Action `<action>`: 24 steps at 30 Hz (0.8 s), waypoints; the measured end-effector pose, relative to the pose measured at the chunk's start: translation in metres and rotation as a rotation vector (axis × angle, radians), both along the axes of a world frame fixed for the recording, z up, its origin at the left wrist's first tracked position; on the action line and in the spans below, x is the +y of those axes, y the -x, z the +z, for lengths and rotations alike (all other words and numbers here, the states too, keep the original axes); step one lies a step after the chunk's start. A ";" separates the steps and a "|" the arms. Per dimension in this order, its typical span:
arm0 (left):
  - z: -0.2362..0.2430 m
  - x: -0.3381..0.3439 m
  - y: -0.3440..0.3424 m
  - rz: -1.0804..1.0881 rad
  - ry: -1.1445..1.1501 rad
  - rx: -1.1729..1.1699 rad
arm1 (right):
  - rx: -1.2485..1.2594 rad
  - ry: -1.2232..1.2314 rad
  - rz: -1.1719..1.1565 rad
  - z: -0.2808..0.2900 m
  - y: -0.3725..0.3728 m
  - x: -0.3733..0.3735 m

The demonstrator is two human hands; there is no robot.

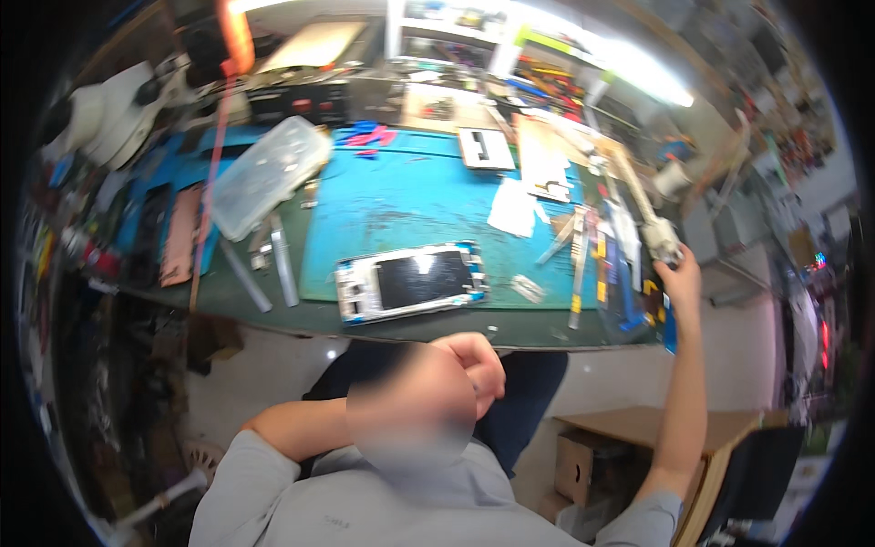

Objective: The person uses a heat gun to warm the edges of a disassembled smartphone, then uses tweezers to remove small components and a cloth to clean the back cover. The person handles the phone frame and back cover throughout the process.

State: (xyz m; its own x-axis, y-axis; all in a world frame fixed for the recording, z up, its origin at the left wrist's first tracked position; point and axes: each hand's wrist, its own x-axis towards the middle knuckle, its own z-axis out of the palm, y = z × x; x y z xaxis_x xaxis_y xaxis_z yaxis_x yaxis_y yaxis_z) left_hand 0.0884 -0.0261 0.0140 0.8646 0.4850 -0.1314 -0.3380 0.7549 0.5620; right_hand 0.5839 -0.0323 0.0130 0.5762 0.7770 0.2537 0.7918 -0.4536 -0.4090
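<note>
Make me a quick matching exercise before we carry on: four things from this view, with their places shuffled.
Things
1. White-framed rectangular device with a black centre
2. Translucent plastic box
3. Rose-pink flat rectangular panel
4. Person's bare right hand

Places
A. Beside a flat black panel, toward the left
B. At the near end of a pale rod-like object, far right
C. Mid-bench, close to the front edge of the dark green bench
D. Just left of the small blue and pink pieces

Pairs: 1-C, 2-D, 3-A, 4-B
</note>
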 end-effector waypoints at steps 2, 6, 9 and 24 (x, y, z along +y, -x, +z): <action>-0.007 -0.006 0.022 -0.043 0.021 0.036 | -0.007 -0.025 0.035 0.001 0.016 0.003; -0.026 -0.015 0.070 0.103 -0.378 0.060 | -0.079 -0.051 -0.062 0.018 0.047 -0.006; -0.019 -0.010 0.107 0.331 -0.786 0.190 | -0.143 -0.205 0.007 0.027 0.066 -0.018; 0.015 0.080 0.138 1.070 -1.372 0.948 | 0.234 -0.161 0.267 0.029 0.235 -0.064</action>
State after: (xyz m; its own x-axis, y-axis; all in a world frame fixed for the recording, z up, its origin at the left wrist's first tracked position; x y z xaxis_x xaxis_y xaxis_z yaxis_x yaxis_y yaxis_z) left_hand -0.0499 0.0543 0.0289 0.0935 0.8264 0.5553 0.4251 -0.5375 0.7283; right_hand 0.3494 -0.0961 0.0420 0.4161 0.8683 0.2701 0.7503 -0.1600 -0.6414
